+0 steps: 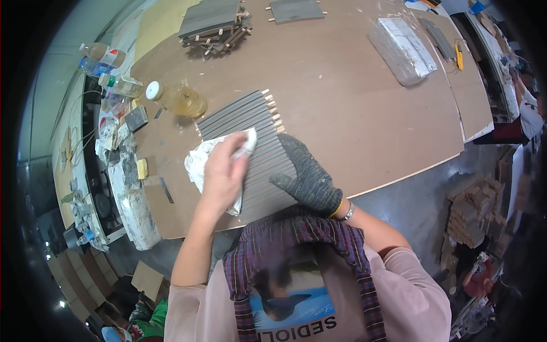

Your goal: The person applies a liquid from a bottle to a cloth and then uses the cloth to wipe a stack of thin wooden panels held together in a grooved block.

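Note:
My bare left hand [224,174] is closed over a crumpled white cloth [196,159] and presses it on a row of grey slats [265,171]. The slats lie tightly side by side at the table's near edge, with pale wooden pegs [274,111] sticking out of their ends. My right hand [310,181], in a dark grey knit glove with a yellow cuff, lies against the right side of the row. Its thumb is spread away from the fingers and rests over the slats. A jar of yellowish liquid [185,101] with a white lid stands just beyond the slats.
A brown table [347,85] spreads around the work. At the back are a stack of grey panels [211,20] and a single panel [296,10]. A plastic-wrapped bundle [403,51] and yellow cutter [459,57] lie right. Bottles [122,85] and a yellow block [142,169] line the left.

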